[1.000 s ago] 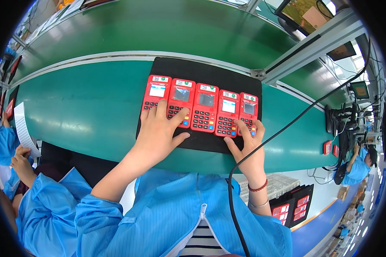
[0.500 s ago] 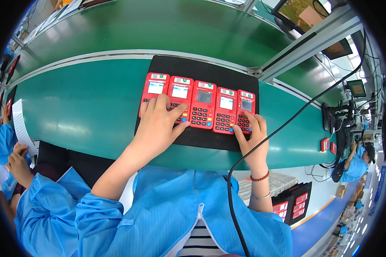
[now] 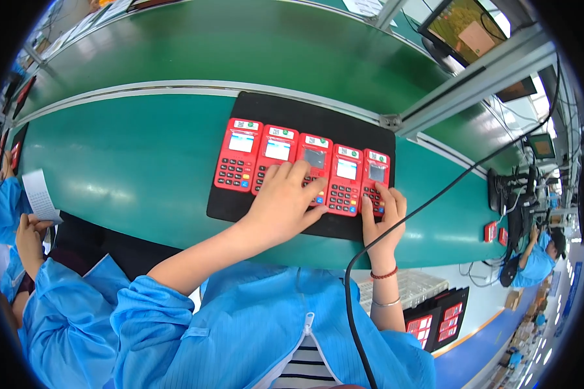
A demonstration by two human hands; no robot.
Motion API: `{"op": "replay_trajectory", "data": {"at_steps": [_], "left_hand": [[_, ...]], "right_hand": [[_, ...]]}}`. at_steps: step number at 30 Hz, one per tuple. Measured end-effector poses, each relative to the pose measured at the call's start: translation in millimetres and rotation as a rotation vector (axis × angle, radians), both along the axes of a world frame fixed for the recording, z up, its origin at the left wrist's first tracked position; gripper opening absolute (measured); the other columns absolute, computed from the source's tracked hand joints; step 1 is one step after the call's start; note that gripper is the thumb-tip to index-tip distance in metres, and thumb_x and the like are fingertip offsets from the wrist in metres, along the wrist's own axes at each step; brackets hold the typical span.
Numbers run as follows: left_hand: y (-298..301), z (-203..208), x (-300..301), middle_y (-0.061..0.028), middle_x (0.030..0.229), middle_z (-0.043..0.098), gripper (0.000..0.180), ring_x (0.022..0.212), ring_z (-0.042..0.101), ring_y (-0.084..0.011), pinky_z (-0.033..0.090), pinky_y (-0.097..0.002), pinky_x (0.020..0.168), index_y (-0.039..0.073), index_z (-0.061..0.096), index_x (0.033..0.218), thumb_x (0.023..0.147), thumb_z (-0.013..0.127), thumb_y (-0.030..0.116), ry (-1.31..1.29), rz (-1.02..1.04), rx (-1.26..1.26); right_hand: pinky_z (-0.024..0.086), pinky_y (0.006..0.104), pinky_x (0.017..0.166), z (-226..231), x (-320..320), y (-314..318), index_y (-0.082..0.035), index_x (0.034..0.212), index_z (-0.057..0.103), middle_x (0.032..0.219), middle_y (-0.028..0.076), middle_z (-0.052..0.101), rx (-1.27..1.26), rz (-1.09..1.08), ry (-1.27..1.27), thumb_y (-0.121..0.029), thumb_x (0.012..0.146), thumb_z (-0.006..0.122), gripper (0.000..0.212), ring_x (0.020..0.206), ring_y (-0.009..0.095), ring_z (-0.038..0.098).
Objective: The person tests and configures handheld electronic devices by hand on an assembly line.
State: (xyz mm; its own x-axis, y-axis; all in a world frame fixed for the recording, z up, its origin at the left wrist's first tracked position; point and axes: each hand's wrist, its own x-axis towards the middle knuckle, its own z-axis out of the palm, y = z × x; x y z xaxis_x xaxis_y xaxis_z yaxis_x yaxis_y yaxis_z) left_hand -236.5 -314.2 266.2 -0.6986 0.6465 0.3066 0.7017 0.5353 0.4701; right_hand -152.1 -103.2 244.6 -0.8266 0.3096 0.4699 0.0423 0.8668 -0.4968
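Several red card payment terminals lie side by side on a black mat (image 3: 240, 206). The leftmost terminal (image 3: 237, 162), the second terminal (image 3: 278, 150) and the fourth terminal (image 3: 345, 188) have lit screens. Dark screens show on the middle terminal (image 3: 315, 159) and the rightmost terminal (image 3: 376, 171). My left hand (image 3: 282, 201), fingers apart, lies over the lower parts of the second and middle terminals, fingertips at the middle one's keypad. My right hand (image 3: 384, 223) is at the rightmost terminal's keypad, thumb by its left edge and fingers bent over its keys; it is open too.
A black cable (image 3: 428, 191) hangs across my right side. At left, a co-worker's hand (image 3: 31, 241) is by a printed white sheet (image 3: 40, 194). A metal frame post (image 3: 467, 84) rises at the right. Black holders with red terminals (image 3: 449, 324) stand below the table (image 3: 143, 149).
My left hand has moved right, from the first and second terminals to the second and middle ones, uncovering the leftmost keypad. My right hand stays at the rightmost terminal. The view has shifted slightly.
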Motion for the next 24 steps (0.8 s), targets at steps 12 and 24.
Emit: {"op": "replay_trajectory", "data": {"at_steps": [12, 24], "left_hand": [[1.4, -6.2, 3.7, -0.0126, 0.108, 0.055, 0.031, 0.097, 0.054, -0.0292, 0.041, -0.0435, 0.088, 0.008, 0.068, 0.107, 0.085, 0.068, 0.031, 0.075, 0.033, 0.032], [4.6, -8.5, 3.5, -0.0121, 0.11, 0.056, 0.028, 0.099, 0.053, -0.0304, 0.04, -0.0438, 0.087, 0.008, 0.068, 0.108, 0.088, 0.063, 0.028, 0.069, 0.038, 0.01]], "right_hand": [[0.05, 0.0378, 0.085, -3.0, 0.2, 1.2, -0.004, 0.114, 0.065, 0.113, 0.017, 0.06, 0.012, 0.007, 0.023, -0.012, 0.085, 0.072, 0.031, 0.103, 0.031, 0.06], [0.049, 0.0359, 0.086, -1.5, 0.6, -1.4, -0.001, 0.114, 0.065, 0.112, 0.016, 0.059, -0.055, 0.006, 0.016, -0.009, 0.087, 0.069, 0.029, 0.101, 0.029, 0.06]]}}
